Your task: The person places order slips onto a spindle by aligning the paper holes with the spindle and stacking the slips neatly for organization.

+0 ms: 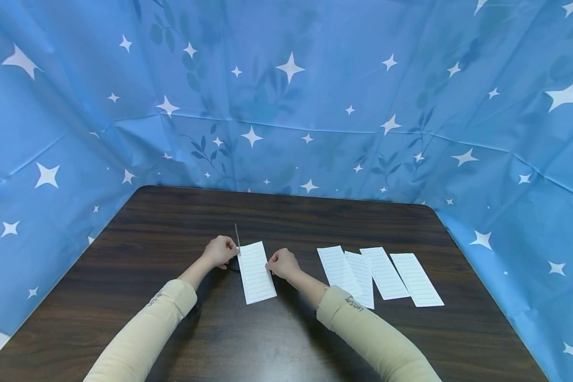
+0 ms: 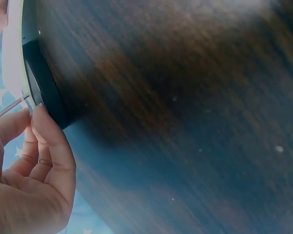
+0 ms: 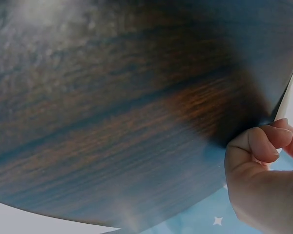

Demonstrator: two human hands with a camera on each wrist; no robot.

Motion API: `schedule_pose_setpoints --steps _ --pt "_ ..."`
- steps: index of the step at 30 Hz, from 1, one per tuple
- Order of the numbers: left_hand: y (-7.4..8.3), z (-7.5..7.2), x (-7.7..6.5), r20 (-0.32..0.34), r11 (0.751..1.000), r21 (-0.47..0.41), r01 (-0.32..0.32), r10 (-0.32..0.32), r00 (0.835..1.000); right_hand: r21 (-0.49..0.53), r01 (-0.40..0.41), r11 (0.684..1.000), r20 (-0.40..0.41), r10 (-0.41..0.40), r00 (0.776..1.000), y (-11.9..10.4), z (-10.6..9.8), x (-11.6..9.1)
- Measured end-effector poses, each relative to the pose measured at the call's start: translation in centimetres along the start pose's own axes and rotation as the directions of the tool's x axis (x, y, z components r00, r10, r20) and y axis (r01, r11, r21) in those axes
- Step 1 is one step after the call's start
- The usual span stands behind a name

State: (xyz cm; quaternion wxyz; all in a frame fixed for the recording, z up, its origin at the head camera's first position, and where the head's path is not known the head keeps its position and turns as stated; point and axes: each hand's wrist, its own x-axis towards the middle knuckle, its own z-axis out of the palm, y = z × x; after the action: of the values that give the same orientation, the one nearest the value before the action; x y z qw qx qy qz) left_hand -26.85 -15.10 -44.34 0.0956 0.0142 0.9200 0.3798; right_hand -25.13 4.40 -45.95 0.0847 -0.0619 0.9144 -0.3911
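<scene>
A white lined card [image 1: 257, 273] is held between both hands, over the middle of the dark table. At its upper left edge the left hand [image 1: 221, 250] pinches with thumb and fingers. The right hand [image 1: 283, 263] grips the opposite edge between thumb and curled fingers. A thin rod-like piece [image 1: 237, 233] sticks up beside the left fingertips; in the left wrist view the thin metallic rod [image 2: 10, 107] reaches to the fingers. A black flat shape [image 2: 44, 87] shows beside the card edge there. In the right wrist view the right hand [image 3: 263, 170] overlaps the card [image 3: 290, 92].
Several more white lined cards lie to the right on the wood-grain table [image 1: 196, 329], among them a far-right card [image 1: 417, 280] and two overlapping ones [image 1: 336, 268] nearest the right forearm. A blue cloth with white stars [image 1: 286, 132] hangs behind the table's far edge.
</scene>
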Motion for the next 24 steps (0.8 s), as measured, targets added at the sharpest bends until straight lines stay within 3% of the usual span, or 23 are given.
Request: schedule_pose_setpoints --steps 11,24 --pt "-0.02 0.20 -0.04 -0.022 1.000 0.005 -0.007 0.007 1.000 -0.007 -0.001 1.000 0.004 0.001 1.000 -0.12 0.00 0.09" --pt "-0.05 0.24 -0.01 -0.003 1.000 0.002 0.008 -0.008 1.000 -0.010 -0.032 0.999 0.001 0.032 0.999 -0.43 -0.30 -0.06"
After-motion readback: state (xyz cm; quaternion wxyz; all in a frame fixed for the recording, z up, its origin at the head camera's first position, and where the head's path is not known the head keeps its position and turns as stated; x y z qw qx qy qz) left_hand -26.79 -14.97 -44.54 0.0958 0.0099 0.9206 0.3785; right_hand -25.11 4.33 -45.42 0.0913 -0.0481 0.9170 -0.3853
